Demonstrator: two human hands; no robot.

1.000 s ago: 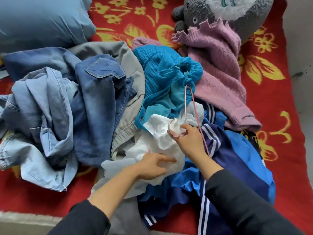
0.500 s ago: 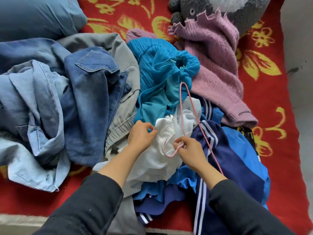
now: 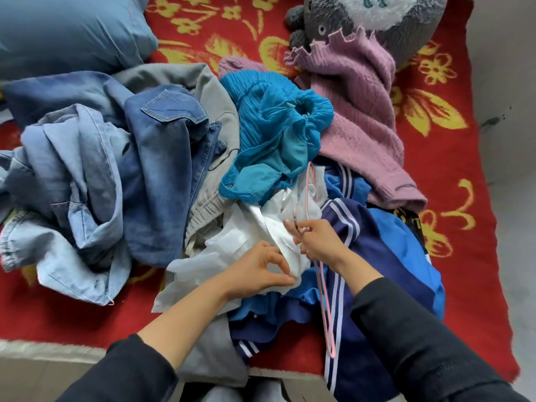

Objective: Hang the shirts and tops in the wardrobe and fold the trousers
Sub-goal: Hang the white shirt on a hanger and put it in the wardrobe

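Lettering in yellow on a black garment [image 3: 408, 218], at the pile's right edge, is too small for me to read. On the bed [image 3: 470, 216] the white top [image 3: 246, 239] lies crumpled in the middle of the heap, below the teal top [image 3: 272, 126] and left of the striped navy tracksuit [image 3: 377, 256]. My left hand [image 3: 255, 271] pinches its cloth between thumb and forefinger. My right hand [image 3: 316, 239] has its fingers curled round the pink hanger [image 3: 333, 351], touching the white cloth.
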